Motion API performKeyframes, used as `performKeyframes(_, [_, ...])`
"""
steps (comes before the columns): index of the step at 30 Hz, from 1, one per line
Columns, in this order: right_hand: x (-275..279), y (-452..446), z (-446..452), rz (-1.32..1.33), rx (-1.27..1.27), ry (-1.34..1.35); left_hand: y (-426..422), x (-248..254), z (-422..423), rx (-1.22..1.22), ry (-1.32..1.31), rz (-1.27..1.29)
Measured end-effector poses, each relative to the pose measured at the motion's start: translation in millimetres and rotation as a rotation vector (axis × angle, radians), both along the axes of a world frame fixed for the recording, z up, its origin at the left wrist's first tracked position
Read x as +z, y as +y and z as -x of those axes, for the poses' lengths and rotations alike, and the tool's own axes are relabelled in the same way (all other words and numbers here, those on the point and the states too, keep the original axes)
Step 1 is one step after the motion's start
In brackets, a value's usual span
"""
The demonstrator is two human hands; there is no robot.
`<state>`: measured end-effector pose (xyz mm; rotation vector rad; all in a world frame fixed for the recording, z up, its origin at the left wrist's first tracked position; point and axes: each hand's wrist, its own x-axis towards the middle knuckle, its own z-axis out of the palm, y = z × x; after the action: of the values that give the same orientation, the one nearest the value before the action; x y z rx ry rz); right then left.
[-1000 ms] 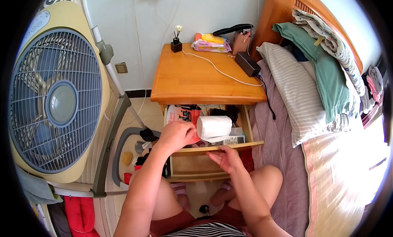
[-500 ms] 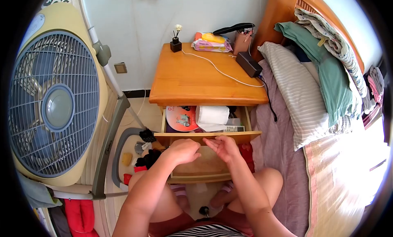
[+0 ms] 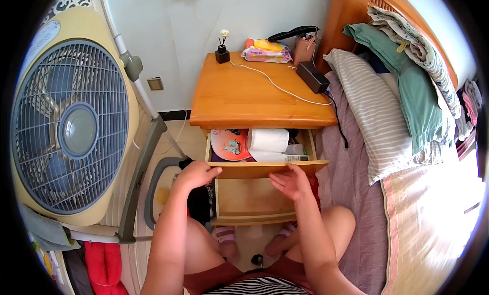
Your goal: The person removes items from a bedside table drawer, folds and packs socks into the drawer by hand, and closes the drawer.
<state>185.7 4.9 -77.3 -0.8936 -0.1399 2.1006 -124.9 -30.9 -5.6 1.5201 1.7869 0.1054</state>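
Observation:
My left hand (image 3: 197, 175) is at the left end of the upper drawer's front, its fingers curled and pressed together at the edge; what they grip is hard to see. My right hand (image 3: 290, 182) has its fingers spread against the right part of the same drawer front (image 3: 244, 171). The upper drawer is pulled partly out of the orange wooden nightstand (image 3: 260, 99). Inside it lie a round red fan-like card (image 3: 230, 144), a white paper roll (image 3: 268, 140) and a pale remote-like object (image 3: 296, 158). Below, the lower drawer (image 3: 254, 197) stands out with its bare bottom showing.
A large floor fan (image 3: 76, 127) stands at the left, beside a grey-rimmed basin (image 3: 153, 193) with clothes. On the nightstand are a wipes pack (image 3: 266, 51), a black box (image 3: 312, 78), a small flower diffuser (image 3: 222, 53) and a white cable. The bed with a striped pillow (image 3: 374, 111) is at the right.
My left hand has left the drawer's contents and moved left to the drawer front's end. My right hand has shifted slightly right. The upper drawer has slid inward, and the roll sits lower inside.

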Motion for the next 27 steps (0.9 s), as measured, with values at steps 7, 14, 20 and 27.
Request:
performKeyframes(7, [-10,26,-31,0.083,-0.199,-0.246,-19,-54,3,0.524,-0.726,0.244])
performKeyframes(14, [-2,28,-27,-0.052,-0.139,-0.331,-1,-74,-32,1.002,-1.415,0.19])
performKeyframes(20, [9,24,-20,-0.074,-0.205,-0.374,8,-69,-33,1.135,-1.607,0.274])
performKeyframes(27, [11,28,-22,-0.081,-0.224,-0.385,6,-60,-37,1.193,-1.687,0.303])
